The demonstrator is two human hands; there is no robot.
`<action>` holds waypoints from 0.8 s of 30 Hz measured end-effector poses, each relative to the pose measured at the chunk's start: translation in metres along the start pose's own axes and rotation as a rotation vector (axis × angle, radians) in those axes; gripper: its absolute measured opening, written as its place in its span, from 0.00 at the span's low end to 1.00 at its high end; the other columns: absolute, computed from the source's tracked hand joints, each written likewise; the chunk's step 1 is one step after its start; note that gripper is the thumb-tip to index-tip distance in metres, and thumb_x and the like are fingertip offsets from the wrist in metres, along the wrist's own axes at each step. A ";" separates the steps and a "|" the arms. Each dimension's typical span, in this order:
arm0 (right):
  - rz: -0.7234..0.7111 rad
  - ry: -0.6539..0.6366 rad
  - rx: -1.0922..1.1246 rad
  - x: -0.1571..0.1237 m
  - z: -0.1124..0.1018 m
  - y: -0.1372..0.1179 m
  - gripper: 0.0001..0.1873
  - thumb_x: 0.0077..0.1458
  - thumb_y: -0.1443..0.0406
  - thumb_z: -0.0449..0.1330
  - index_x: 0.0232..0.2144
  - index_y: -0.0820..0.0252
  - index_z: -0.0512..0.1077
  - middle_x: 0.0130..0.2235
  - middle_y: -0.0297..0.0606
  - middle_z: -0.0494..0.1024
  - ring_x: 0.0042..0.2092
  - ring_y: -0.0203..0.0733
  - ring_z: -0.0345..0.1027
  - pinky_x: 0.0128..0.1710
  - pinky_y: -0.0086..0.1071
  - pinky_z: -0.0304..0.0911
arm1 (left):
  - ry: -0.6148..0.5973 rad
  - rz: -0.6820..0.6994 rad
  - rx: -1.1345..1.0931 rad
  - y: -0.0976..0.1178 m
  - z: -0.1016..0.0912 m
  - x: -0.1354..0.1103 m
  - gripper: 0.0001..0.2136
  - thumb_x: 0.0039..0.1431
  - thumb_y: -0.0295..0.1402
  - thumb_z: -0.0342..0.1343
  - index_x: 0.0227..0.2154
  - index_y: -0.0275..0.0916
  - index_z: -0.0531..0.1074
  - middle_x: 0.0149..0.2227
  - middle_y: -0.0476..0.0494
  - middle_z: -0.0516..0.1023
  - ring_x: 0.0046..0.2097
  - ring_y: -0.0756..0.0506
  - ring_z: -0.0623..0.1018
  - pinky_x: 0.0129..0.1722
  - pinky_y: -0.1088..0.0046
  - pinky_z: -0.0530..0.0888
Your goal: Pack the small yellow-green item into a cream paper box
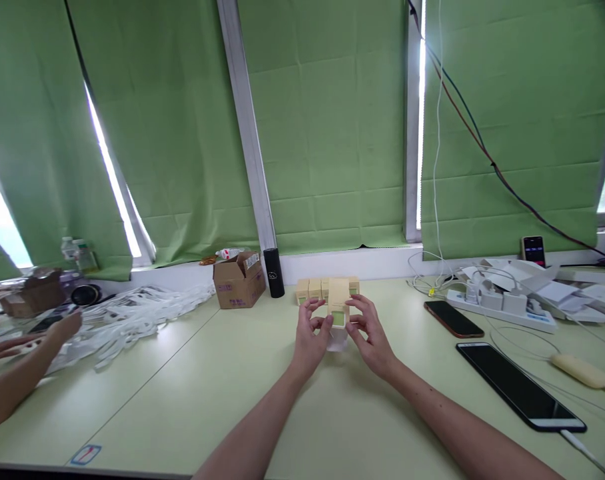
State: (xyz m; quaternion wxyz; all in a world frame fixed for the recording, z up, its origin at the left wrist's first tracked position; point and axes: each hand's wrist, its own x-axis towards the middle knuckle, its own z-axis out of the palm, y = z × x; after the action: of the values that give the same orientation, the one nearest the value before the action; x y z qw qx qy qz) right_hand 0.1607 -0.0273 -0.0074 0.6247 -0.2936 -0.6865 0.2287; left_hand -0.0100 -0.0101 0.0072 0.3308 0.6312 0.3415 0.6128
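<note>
Between my two hands is a small pale-yellow cardboard box (339, 293), upright, with a light green patch framed in white at its near end. My left hand (311, 339) pinches its left side with thumb and fingers. On the other side, the curled fingers of my right hand (372, 339) grip the right edge. A whitish translucent piece (337, 341) shows just below the box; I cannot tell whether it is attached. Behind stands a row of similar small yellow boxes (314, 288), partly hidden by the held one and my fingers.
A brown carton (239, 280) and a black cylinder (273, 273) stand at the back. On the right lie phones (520, 385), a power strip (501, 310), cables and white papers. To the left are white strips (147, 313) and another person's hands (57, 333).
</note>
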 end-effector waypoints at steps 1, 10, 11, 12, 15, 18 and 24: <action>0.004 0.001 -0.013 0.000 0.000 -0.001 0.18 0.69 0.54 0.55 0.59 0.45 0.67 0.68 0.46 0.55 0.43 0.39 0.76 0.49 0.44 0.77 | 0.002 -0.004 0.004 0.000 0.000 0.000 0.22 0.65 0.47 0.61 0.54 0.44 0.61 0.60 0.34 0.71 0.32 0.52 0.79 0.35 0.71 0.78; 0.069 0.031 0.013 0.002 0.000 -0.003 0.16 0.69 0.51 0.55 0.52 0.47 0.73 0.64 0.44 0.58 0.42 0.39 0.76 0.42 0.40 0.77 | -0.107 0.118 0.056 0.002 -0.004 -0.005 0.19 0.71 0.47 0.52 0.58 0.46 0.65 0.59 0.38 0.73 0.40 0.47 0.80 0.41 0.68 0.76; 0.081 0.035 0.031 0.002 0.000 -0.002 0.16 0.69 0.51 0.55 0.52 0.47 0.73 0.63 0.44 0.58 0.41 0.39 0.76 0.41 0.40 0.77 | -0.124 0.142 0.052 0.003 -0.005 -0.005 0.18 0.71 0.46 0.52 0.59 0.46 0.66 0.61 0.38 0.72 0.44 0.45 0.80 0.44 0.66 0.76; 0.091 0.039 0.050 0.003 0.000 -0.001 0.16 0.69 0.51 0.55 0.52 0.47 0.73 0.63 0.44 0.58 0.41 0.38 0.76 0.41 0.40 0.76 | -0.140 0.164 0.049 0.004 -0.006 -0.006 0.18 0.71 0.46 0.52 0.59 0.47 0.67 0.62 0.38 0.70 0.47 0.44 0.80 0.47 0.64 0.76; 0.114 0.048 0.106 0.005 -0.001 0.003 0.16 0.68 0.50 0.57 0.52 0.47 0.73 0.62 0.43 0.59 0.40 0.38 0.77 0.40 0.39 0.76 | -0.179 0.196 0.041 0.004 -0.009 -0.006 0.17 0.68 0.43 0.56 0.57 0.47 0.71 0.68 0.38 0.62 0.54 0.41 0.78 0.54 0.60 0.75; 0.136 0.057 0.147 0.006 -0.002 0.005 0.17 0.67 0.50 0.58 0.51 0.47 0.74 0.62 0.43 0.59 0.39 0.38 0.76 0.39 0.39 0.76 | -0.207 0.177 0.035 0.003 -0.012 -0.006 0.16 0.67 0.41 0.57 0.56 0.47 0.74 0.69 0.38 0.58 0.52 0.41 0.78 0.53 0.60 0.75; 0.147 0.020 0.220 0.005 -0.004 0.005 0.19 0.66 0.49 0.58 0.54 0.44 0.75 0.63 0.43 0.60 0.40 0.40 0.75 0.40 0.41 0.77 | -0.179 0.160 0.050 -0.002 -0.012 -0.002 0.19 0.63 0.41 0.62 0.56 0.47 0.73 0.67 0.37 0.60 0.48 0.44 0.79 0.49 0.62 0.78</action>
State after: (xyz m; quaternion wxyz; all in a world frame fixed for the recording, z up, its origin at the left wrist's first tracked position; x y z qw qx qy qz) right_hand 0.1648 -0.0206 -0.0063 0.6414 -0.2750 -0.6278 0.3447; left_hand -0.0219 -0.0108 0.0043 0.2945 0.7167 0.2742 0.5696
